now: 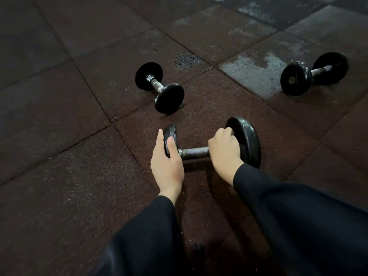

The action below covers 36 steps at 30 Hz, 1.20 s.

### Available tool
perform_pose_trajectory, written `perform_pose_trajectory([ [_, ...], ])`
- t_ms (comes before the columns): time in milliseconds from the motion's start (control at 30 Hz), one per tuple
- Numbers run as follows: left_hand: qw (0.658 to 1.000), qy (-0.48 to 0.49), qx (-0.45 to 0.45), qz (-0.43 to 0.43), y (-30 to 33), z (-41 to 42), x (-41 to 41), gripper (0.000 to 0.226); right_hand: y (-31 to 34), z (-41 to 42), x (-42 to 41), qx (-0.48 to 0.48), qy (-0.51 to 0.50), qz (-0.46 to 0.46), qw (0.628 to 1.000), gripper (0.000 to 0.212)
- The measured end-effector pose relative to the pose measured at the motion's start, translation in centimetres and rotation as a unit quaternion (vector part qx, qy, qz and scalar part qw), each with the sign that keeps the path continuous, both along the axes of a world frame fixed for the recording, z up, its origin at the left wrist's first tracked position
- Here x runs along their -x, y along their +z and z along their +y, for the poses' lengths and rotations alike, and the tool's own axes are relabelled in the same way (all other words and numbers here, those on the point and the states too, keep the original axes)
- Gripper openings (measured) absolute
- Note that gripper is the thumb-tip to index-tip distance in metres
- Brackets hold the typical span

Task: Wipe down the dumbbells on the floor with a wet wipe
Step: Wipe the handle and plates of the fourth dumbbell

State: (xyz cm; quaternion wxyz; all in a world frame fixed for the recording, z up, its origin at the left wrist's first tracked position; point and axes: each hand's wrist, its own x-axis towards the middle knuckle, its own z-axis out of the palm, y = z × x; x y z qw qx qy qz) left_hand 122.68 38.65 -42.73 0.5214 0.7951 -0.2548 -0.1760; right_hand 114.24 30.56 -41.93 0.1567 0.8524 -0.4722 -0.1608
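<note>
Three black dumbbells with steel handles lie on the dark rubber floor. The nearest dumbbell lies crosswise in front of me. My left hand grips its left end plate, thumb on the inner face and fingers behind. My right hand is curled against the inner face of its large right plate, at the handle's right end. No wet wipe shows; anything under the right hand's fingers is hidden. A second dumbbell lies farther back at centre. A third dumbbell lies at the far right.
The floor is made of dark reddish rubber tiles with visible seams. A wet, shiny patch spreads near the third dumbbell, and a rough worn spot lies behind the second. My black sleeves fill the lower right.
</note>
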Motion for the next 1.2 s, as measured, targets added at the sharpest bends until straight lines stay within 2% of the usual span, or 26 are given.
perform_pose_trajectory([
  [200, 1.0, 0.003, 0.002, -0.002, 0.0, -0.1, -0.1, 0.043, 0.2, -0.8, 0.2, -0.005, -0.001, -0.018, 1.0, 0.033],
  [367, 1.0, 0.007, 0.006, -0.003, 0.0, -0.1, 0.0, 0.043, 0.4, 0.0, 0.7, 0.004, 0.017, 0.009, 1.0, 0.032],
  [567, 1.0, 0.008, 0.01, -0.003, 0.0, -0.1, 0.0, 0.042, 0.1, -1.0, 0.2, -0.007, 0.012, -0.019, 1.0, 0.033],
  [933, 1.0, -0.002, -0.015, -0.001, 0.3, 0.2, 0.1, 0.045, -0.3, 0.6, 1.1, -0.002, 0.023, 0.034, 0.999, 0.034],
  [1067, 0.997, -0.049, -0.053, 0.002, 1.2, 0.3, -0.2, 0.049, 0.2, 0.8, 0.8, -0.035, 0.015, 0.032, 0.999, 0.035],
  [1200, 0.965, -0.148, -0.215, -0.034, 4.2, 0.2, -1.6, 0.059, 3.6, 0.2, 1.7, -0.135, -0.007, -0.034, 0.99, 0.031],
])
